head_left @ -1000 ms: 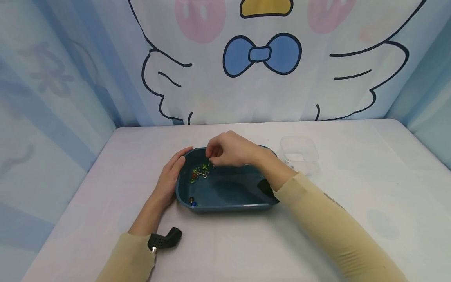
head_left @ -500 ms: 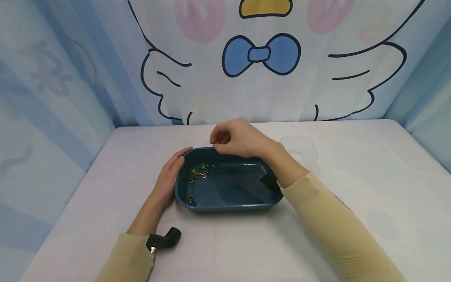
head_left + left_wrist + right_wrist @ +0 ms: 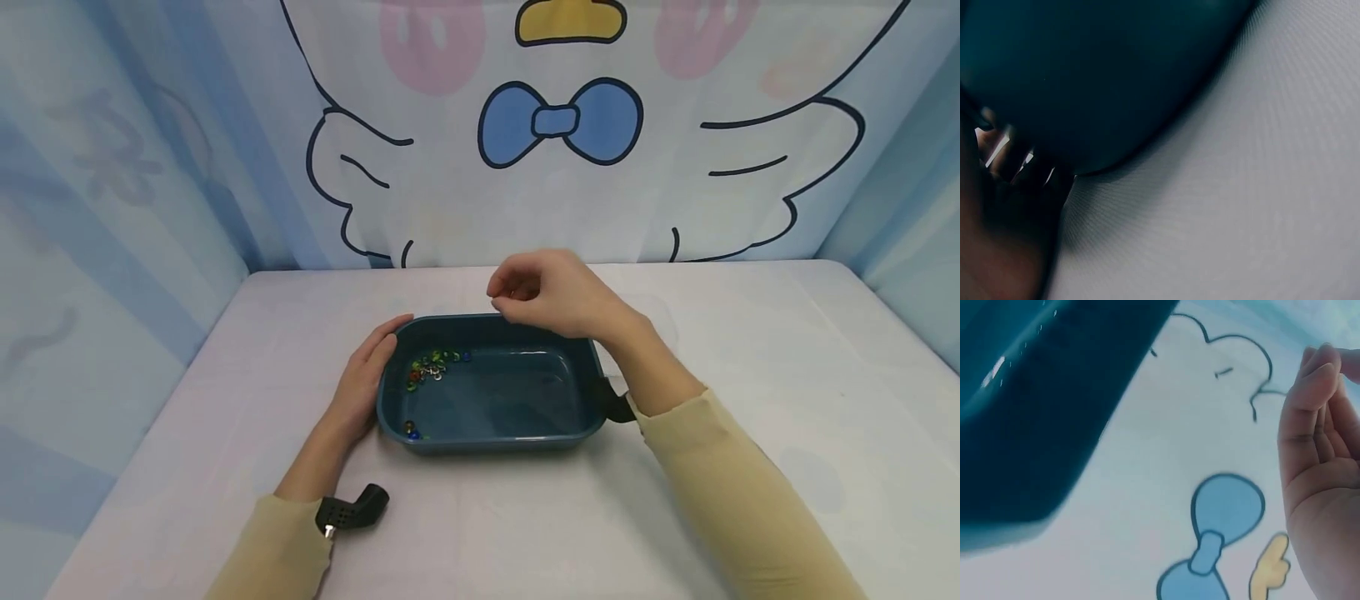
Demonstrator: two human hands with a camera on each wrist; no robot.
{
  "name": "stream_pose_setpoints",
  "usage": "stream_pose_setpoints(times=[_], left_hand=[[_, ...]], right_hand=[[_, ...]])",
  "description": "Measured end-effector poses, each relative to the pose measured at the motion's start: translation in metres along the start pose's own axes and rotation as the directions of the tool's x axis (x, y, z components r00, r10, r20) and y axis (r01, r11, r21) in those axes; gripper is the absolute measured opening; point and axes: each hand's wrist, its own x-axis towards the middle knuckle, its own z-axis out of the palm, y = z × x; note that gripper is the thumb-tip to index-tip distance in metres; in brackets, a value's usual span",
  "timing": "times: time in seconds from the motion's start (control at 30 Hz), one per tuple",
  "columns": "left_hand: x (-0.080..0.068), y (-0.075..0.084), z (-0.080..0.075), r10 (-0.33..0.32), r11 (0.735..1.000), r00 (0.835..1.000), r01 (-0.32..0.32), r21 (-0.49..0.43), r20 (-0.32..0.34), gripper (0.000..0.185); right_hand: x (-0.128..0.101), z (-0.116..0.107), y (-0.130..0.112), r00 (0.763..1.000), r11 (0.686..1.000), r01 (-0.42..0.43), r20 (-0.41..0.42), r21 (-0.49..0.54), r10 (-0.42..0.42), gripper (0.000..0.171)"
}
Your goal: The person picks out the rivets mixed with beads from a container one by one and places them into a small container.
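Note:
A blue-green tray (image 3: 510,392) stands on the table in the head view. Small, mixed-colour shiny beads (image 3: 431,365) lie in its left part, with several more beads (image 3: 411,430) near its front left corner. My left hand (image 3: 357,379) rests along the tray's left end, fingers fairly straight against the outer wall and thumb at the rim. Above the tray's back right rim is my right hand (image 3: 558,292), fingers bent and thumb meeting the fingertips. The right wrist view shows the same fingertips together; whether something tiny sits between them is hidden.
A white cloth covers the table (image 3: 480,525). Behind it hangs a curtain (image 3: 555,200) with a cartoon bow tie. A black wrist mount (image 3: 352,507) juts from my left sleeve, and another black mount (image 3: 617,402) is by the tray's right end.
My right hand has risen from the beads inside the tray and moved right, past the back rim. The right forearm now covers the clear plastic box. My left hand stays put.

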Motion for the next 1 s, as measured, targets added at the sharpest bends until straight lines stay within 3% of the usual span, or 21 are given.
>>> stream_pose_setpoints(times=[0.33,0.6,1.0], left_hand=[[0.001,0.001,0.002,0.009,1.0,1.0,-0.009,0.005,-0.001,0.046],[0.001,0.002,0.002,0.002,1.0,1.0,-0.002,0.019,-0.003,0.046],[-0.001,0.002,0.002,-0.015,1.0,1.0,0.015,0.007,-0.008,0.047]], right_hand=[[-0.027,-0.02,0.008,0.993,0.999,-0.042,-0.111,-0.011,0.04,0.01],[-0.045,-0.029,0.022,0.974,0.993,-0.11,-0.202,-0.042,0.099,0.01],[-0.059,-0.036,0.039,0.948,0.97,-0.213,-0.265,-0.118,0.176,0.011]])
